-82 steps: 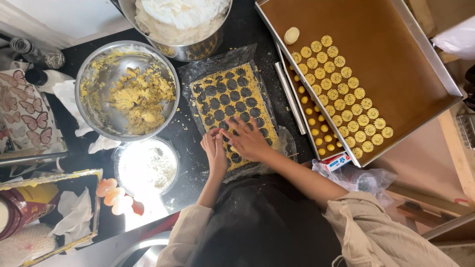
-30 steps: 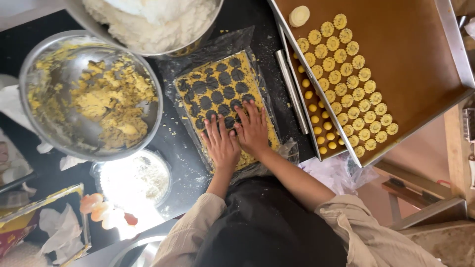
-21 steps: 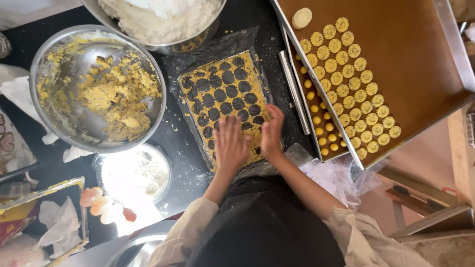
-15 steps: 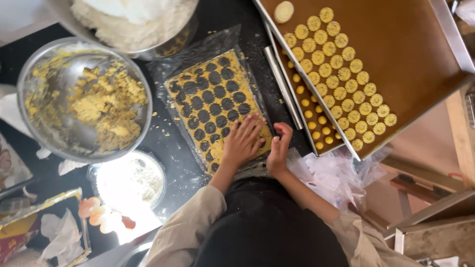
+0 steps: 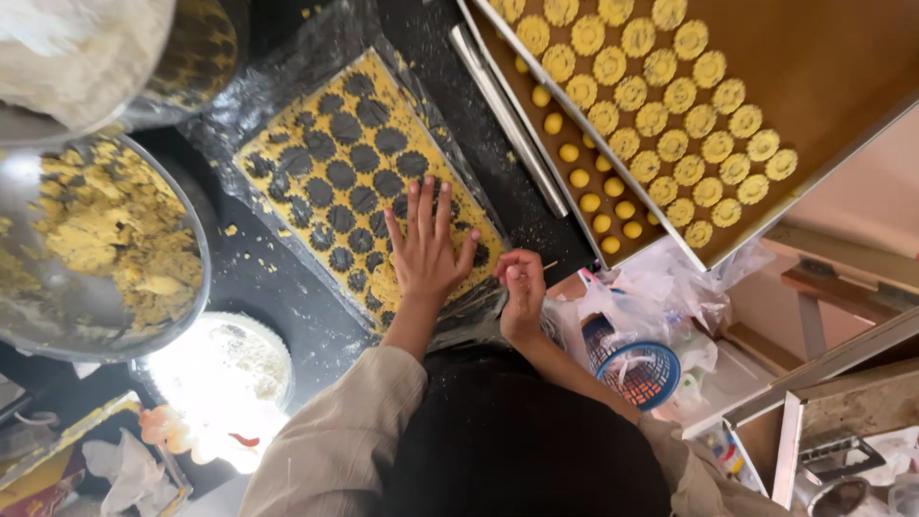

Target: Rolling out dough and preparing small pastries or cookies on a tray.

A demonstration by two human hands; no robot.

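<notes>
Dough sheet (image 5: 369,182) lies diagonally on clear plastic film (image 5: 287,77) on the black counter (image 5: 278,287), punched full of round scalloped holes. Tight on all sides: metal bowl of crumbly yellow dough (image 5: 96,249) to its left, flour bowl (image 5: 96,57) at top left, baking tray (image 5: 814,77) with rows of cut cookies (image 5: 670,96) to the right. Only a narrow counter strip with a flat metal strip (image 5: 507,120) separates sheet from tray. Near edge of sheet runs right up to the counter edge at the person's body.

Left hand (image 5: 426,249) flat, fingers spread, palm down on the near corner of the sheet, gripping nothing. Right hand (image 5: 522,287) just off that corner, over the film edge, fingers curled in loosely; can't tell whether it pinches anything.

Second tray (image 5: 584,182) under the first, only a row of small yellow balls visible. Round white-lit dish (image 5: 225,369) near left is overexposed, contents unreadable. Blue basket (image 5: 637,369) sits in plastic bags below the counter edge.
</notes>
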